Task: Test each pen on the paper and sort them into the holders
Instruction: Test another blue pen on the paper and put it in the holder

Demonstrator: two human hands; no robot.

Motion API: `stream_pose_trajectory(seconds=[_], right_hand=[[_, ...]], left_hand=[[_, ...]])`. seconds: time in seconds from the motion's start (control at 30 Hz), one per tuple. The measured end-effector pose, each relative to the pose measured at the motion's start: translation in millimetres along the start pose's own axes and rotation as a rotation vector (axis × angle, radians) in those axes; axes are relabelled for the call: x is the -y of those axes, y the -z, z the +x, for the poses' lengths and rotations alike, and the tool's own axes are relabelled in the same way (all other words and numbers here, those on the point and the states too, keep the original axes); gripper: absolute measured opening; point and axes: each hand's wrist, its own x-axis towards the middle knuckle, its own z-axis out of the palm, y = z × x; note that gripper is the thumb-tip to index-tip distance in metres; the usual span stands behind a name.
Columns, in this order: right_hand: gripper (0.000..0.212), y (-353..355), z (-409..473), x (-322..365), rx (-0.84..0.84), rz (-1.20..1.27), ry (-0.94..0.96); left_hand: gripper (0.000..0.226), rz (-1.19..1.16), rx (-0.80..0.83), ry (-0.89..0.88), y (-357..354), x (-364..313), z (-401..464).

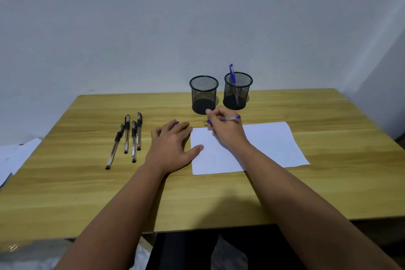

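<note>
Right hand: fingers curled tight around a blue pen, its cap end pointing right and its tip end down near the far left corner of the paper.
Left hand: flat on the wooden table, fingers spread narrowly, thumb resting on the paper's left edge; a bit of blue (possibly another pen, mostly hidden) shows at the fingertips.
Paper: white sheet lying flat in front of the holders, a faint mark near its far left corner.
Left mesh holder: black, upright, nothing seen inside.
Right mesh holder: just beside the left one, with one blue capped pen standing in it.
Black pens: four, lying roughly parallel on the table, left of the left hand.
</note>
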Motion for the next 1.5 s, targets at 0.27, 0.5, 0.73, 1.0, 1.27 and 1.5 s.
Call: stream_pose_trajectory(seconds=[0.27, 0.5, 0.73, 1.0, 1.27, 1.5], right_hand=[[0.043, 0.8, -0.4, -7.2, -0.021, -0.022, 0.038], [0.034, 0.3, 0.0, -10.0, 0.006, 0.048, -0.022], [0.031, -0.2, -0.1, -8.3, 0.020, -0.021, -0.021], [0.034, -1.1, 1.2, -11.1, 0.023, -0.038, -0.021], [0.032, -1.4, 1.4, -10.0, 0.007, -0.074, -0.021], [0.032, -1.0, -0.7, -8.8, 0.002, -0.043, -0.014]], left_hand=[[0.075, -0.036, 0.006, 0.011, 1.3, 0.0, 0.0], [0.077, -0.042, 0.015, 0.017, 2.0, 0.2, -0.4], [0.078, -0.039, 0.022, 0.016, 3.0, -0.1, -0.5], [0.078, -0.026, 0.032, 0.014, 3.1, 0.2, -0.4], [0.078, -0.024, 0.035, 0.014, 2.9, 0.2, 0.3], [0.077, -0.024, 0.025, 0.016, 1.4, 1.0, -0.6]])
